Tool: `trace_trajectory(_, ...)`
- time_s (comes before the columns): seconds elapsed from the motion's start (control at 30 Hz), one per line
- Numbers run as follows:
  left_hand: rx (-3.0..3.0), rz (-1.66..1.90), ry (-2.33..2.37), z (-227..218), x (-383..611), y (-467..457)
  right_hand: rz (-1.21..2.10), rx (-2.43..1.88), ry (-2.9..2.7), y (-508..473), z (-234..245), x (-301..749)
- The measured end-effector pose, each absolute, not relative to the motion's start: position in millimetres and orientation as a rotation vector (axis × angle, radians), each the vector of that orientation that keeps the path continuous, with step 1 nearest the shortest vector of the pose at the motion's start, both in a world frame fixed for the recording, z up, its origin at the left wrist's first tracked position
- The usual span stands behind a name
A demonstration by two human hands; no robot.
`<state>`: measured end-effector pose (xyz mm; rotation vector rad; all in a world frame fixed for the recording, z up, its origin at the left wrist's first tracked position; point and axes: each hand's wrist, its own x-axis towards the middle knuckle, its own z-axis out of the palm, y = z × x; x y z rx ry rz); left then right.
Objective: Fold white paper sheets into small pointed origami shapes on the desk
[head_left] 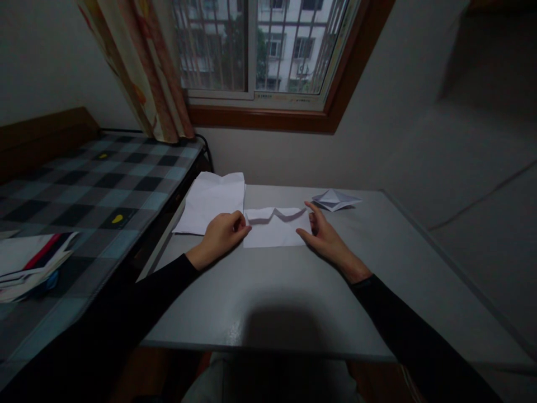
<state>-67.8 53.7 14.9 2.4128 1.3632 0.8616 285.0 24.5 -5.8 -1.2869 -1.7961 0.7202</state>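
Observation:
A white sheet of paper (274, 236) with a raised, zigzag-creased upper flap lies in front of me. My left hand (224, 234) is at its left edge, fingers curled and thumb pressed against them in a pinch on the paper. At the right edge, my right hand (329, 240) has its thumb over the front of the sheet and its other fingers around the side. The index finger reaches the upper right corner. Behind the right hand rests a folded paper shape (335, 200) with pointed ends.
White sheets (212, 201) are stacked at the back left of the grey table (268, 296). A bed with a checked cover (138, 184) adjoins the table on the left, with papers (29, 263) on it. Beyond stands a wall with a barred window and a curtain (146, 73).

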Motion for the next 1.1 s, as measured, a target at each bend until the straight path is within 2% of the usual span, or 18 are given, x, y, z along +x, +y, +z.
trace_trajectory(0.17,2.691,0.804,1.223,12.1,-66.1,55.4,0.397,-1.309,-1.979,28.1,-7.6,287.1)
trace_trajectory(0.33,2.818,0.684,1.027,8.4,-64.3,54.0,0.053,-1.241,-2.179,21.5,12.0,278.9)
trace_trajectory(0.63,2.787,0.393,0.983,12.8,-66.1,49.4,0.188,-1.011,-2.559,13.5,17.7,250.6)
trace_trajectory(0.83,2.749,0.268,0.954,11.5,-69.0,49.9,0.277,-1.177,-2.582,17.0,7.4,247.6)
trace_trajectory(1.1,2.747,0.274,0.937,12.0,-72.2,44.8,0.184,-1.391,-2.511,29.5,-10.5,258.9)
